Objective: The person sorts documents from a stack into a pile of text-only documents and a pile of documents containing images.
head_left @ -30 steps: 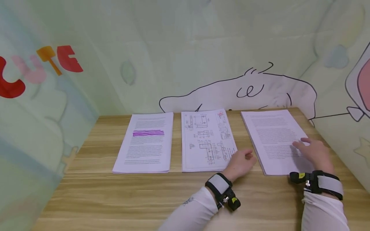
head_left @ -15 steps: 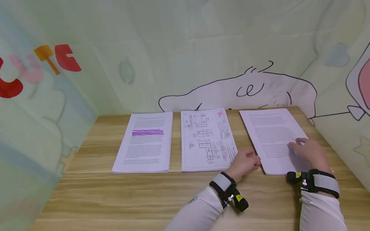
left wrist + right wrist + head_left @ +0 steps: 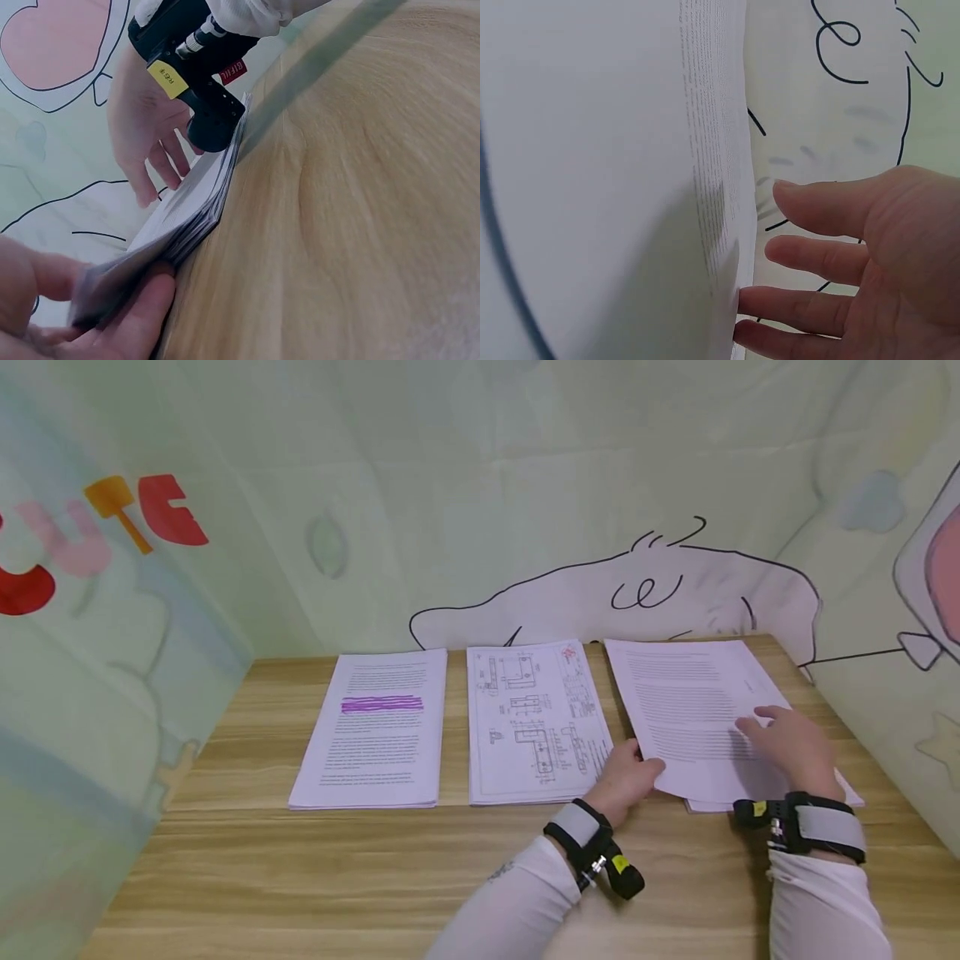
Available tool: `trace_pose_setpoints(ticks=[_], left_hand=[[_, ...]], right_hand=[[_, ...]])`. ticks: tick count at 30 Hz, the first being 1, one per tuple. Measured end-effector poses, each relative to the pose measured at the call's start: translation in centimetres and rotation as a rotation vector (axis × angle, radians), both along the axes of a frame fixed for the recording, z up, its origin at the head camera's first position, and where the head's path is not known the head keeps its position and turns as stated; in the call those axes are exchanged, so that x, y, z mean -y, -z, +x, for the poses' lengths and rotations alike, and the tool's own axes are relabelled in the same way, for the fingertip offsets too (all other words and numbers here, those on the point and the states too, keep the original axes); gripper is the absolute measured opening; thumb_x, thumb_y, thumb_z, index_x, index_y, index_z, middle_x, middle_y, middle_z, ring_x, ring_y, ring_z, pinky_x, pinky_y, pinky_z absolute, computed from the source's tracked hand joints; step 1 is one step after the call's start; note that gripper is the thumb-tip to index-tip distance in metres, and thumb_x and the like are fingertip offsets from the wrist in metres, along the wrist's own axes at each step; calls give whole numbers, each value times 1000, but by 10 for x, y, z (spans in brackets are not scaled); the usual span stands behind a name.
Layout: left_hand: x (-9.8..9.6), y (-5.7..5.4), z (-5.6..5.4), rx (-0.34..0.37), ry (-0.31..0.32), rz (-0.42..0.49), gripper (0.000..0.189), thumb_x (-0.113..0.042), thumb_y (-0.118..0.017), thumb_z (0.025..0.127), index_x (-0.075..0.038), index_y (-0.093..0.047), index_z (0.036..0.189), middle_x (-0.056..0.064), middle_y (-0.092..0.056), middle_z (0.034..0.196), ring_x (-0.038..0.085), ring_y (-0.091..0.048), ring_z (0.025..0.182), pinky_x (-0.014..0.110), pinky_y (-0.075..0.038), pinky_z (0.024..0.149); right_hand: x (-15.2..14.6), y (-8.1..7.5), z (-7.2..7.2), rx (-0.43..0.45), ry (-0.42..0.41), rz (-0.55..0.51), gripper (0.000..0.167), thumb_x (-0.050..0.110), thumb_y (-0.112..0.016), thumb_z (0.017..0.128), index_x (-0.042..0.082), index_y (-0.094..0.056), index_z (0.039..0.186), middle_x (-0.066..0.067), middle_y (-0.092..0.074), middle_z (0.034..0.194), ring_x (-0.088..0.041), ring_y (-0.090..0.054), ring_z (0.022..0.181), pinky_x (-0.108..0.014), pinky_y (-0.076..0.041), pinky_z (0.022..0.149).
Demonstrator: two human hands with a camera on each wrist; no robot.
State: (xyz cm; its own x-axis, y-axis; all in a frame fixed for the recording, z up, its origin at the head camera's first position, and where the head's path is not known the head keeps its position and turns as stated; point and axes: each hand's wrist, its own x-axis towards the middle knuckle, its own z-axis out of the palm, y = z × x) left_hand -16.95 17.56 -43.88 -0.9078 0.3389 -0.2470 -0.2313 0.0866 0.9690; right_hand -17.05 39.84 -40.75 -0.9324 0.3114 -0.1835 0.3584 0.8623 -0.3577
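Note:
At the right of the table, in the head view, lies a stack of printed sheets [image 3: 678, 702]. My left hand [image 3: 624, 781] pinches the near left corner of its upper sheets between thumb and fingers. In the left wrist view the lifted sheets [image 3: 124, 274] bend over the fingertips. These sheets are shifted left, so lower sheets [image 3: 851, 789] show at the right. My right hand [image 3: 797, 747] is over the right side of the stack. Its fingers are spread and fairly straight in the right wrist view, the lower fingertips [image 3: 754, 300] at the paper.
A stack of technical drawings [image 3: 525, 718] lies left of my left hand. Farther left is a text stack [image 3: 367, 752] with purple marker strokes. The wooden table [image 3: 360, 877] meets a printed fabric wall [image 3: 450, 527] at the back and sides.
My left hand has moved to the right stack's edge and taken hold of its upper sheets. Those sheets have shifted left and risen at the corner. The right hand has moved slightly left.

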Motion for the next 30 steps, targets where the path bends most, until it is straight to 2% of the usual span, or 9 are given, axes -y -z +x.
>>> trace_pose_setpoints(ticks=[3, 7, 10, 13, 15, 20, 25, 27, 30], left_hand=[[2, 0, -1, -37, -4, 31, 28, -2, -50, 83, -12, -55, 109, -4, -57, 90, 8, -51, 78, 23, -39, 66], [5, -1, -1, -77, -46, 82, 39, 7, -43, 81, -13, -51, 113, -5, -55, 96, 8, -50, 85, 24, -39, 73], [11, -3, -1, -106, -102, 81, 41, 6, -41, 81, -14, -50, 115, -7, -55, 98, 7, -50, 89, 24, -40, 79], [19, -6, -2, -137, -123, 77, 45, 2, -40, 83, -16, -47, 123, -8, -54, 107, 5, -50, 98, 26, -39, 87], [24, -7, -2, -168, -119, 82, 48, 0, -40, 85, -17, -43, 130, -8, -52, 116, 5, -48, 105, 27, -37, 92], [42, -16, -1, -305, -89, 125, 48, -2, -38, 88, -14, -38, 134, -5, -47, 126, 5, -45, 112, 26, -35, 95], [67, -22, -4, -366, -57, 180, 48, -5, -37, 91, -19, -35, 136, -8, -43, 132, 4, -43, 116, 28, -34, 97], [79, -23, -6, -363, -61, 198, 47, -5, -38, 92, -21, -36, 136, -9, -44, 131, 5, -44, 115, 29, -35, 97], [98, -26, -11, -358, -81, 235, 45, -6, -37, 94, -24, -37, 135, -10, -46, 129, 6, -46, 115, 31, -36, 96]], right_hand=[[6, -1, -3, -27, 3, 8, 70, 49, -38, 92, -12, -39, 127, -39, -43, 118, -53, -42, 101, -57, -37, 73], [13, -1, -6, -34, 18, -15, 70, 49, -40, 91, -10, -41, 127, -38, -43, 120, -52, -41, 104, -57, -37, 76], [16, -1, -10, -55, 2, -61, 72, 51, -39, 91, -10, -40, 129, -38, -43, 121, -52, -40, 108, -57, -37, 79], [22, -2, -14, -80, -9, -143, 76, 53, -38, 90, -9, -33, 134, -39, -40, 123, -52, -38, 111, -57, -37, 81], [26, -3, -17, -91, 0, -214, 81, 56, -37, 89, -7, -22, 139, -40, -35, 126, -53, -35, 113, -59, -37, 84], [42, -7, -23, -157, 38, -350, 94, 60, -40, 86, 2, 4, 144, -38, -17, 139, -54, -25, 122, -63, -30, 90], [59, -14, -27, -182, 42, -461, 99, 64, -42, 83, 9, 12, 144, -31, -1, 145, -53, -16, 127, -65, -24, 93], [67, -17, -27, -191, 27, -506, 98, 64, -44, 82, 12, 12, 144, -30, -2, 146, -52, -15, 128, -65, -24, 93], [81, -22, -27, -213, -7, -586, 94, 61, -45, 83, 16, 7, 146, -27, -20, 144, -46, -33, 122, -57, -39, 87]])
